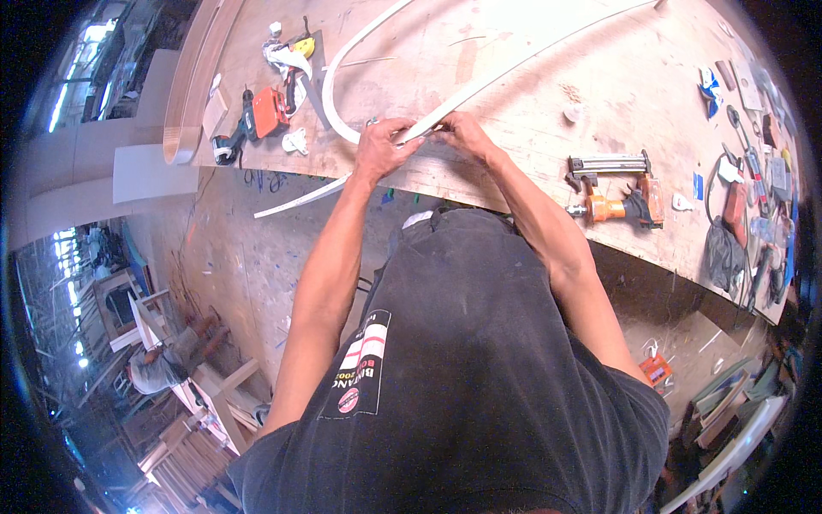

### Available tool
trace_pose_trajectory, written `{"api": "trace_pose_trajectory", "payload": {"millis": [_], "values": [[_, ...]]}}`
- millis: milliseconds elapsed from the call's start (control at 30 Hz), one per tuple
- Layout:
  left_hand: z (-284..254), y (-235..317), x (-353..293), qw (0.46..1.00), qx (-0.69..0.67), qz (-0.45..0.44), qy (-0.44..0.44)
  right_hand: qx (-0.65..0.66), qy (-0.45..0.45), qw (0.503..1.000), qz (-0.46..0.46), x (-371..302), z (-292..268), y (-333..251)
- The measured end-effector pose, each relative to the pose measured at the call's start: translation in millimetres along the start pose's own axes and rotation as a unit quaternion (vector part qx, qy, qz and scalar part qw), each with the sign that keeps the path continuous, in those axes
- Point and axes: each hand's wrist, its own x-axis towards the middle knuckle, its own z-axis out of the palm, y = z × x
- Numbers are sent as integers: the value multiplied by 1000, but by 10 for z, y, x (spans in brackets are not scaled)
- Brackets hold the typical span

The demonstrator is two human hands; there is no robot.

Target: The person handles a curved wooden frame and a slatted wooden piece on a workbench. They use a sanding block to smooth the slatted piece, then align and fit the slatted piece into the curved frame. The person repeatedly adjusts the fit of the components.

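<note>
A long, narrow white strip bends in a wide loop over the wooden workbench. One loose end hangs past the bench's near edge, to the left of my hands. My left hand is closed around the strip near that edge, thumb and fingers pressed against it. Close beside it, my right hand has its fingers pinched together at the strip's right side. The fingertips are partly hidden, so any small item between them cannot be made out.
An orange nail gun lies on the bench to the right. Left are a red-and-black power tool and a curved wooden panel. Assorted hand tools crowd the far right. Behind on the left, a person is near stacked wood.
</note>
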Motion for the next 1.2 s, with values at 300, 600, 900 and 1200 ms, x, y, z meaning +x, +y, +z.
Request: {"api": "trace_pose_trajectory", "payload": {"millis": [300,600,900,1200], "values": [[66,17,-33,998,45,14,36,129,-25,990,53,66,45,104],[190,158,-9,995,7,32,94,98,-39,993,49,138,-29,92],[267,56,22,994,-32,19,107,109,-46,990,74,126,-65,38],[221,83,53,994,-62,-41,76,120,-34,990,68,162,-34,89]]}}
